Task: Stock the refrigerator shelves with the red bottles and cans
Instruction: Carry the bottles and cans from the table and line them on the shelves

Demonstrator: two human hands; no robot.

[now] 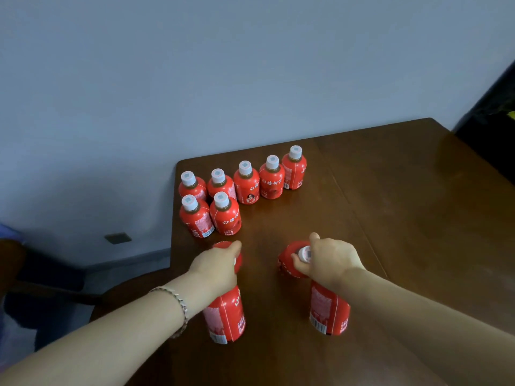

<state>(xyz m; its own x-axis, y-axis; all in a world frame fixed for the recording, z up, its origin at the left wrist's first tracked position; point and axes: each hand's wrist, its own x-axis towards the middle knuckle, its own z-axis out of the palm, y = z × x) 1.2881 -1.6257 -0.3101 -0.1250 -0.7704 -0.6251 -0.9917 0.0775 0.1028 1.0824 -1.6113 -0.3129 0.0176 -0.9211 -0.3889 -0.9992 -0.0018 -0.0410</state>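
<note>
The left hand (216, 264) closes from above on the top of a red bottle, the left bottle (238, 264). Its fingers curl round the neck and hide the cap. The right hand (331, 260) holds the right bottle (287, 267) in the same way, with thumb and fingers round the white cap, which shows a grey square print. Both bottles are seen almost from above with the cap end up. I cannot tell if their bases touch the worktop (404, 218).

On the left wrist there is a bracelet (181, 302). Under this wrist stands the near-left bottle (225, 316), upright, its top hidden by the arm. Its label shows pale small print and white characters along a seam. Far on the left part of the worktop, near the edge, stands the front pair (225, 218). Both are upright with white caps up. The left one shows a barcode and small print, and the right one shows white Chinese characters. Just behind them is the back row (246, 185), five upright bottles side by side that run away to the right. On the third a small figure of a woman is printed. On the fourth the white characters look like 山楂树下, but I am not sure. The fifth turns its small-print side to the camera.

Under the right wrist stands the near-right bottle (330, 310), upright, with a barcode low on the label.
</note>
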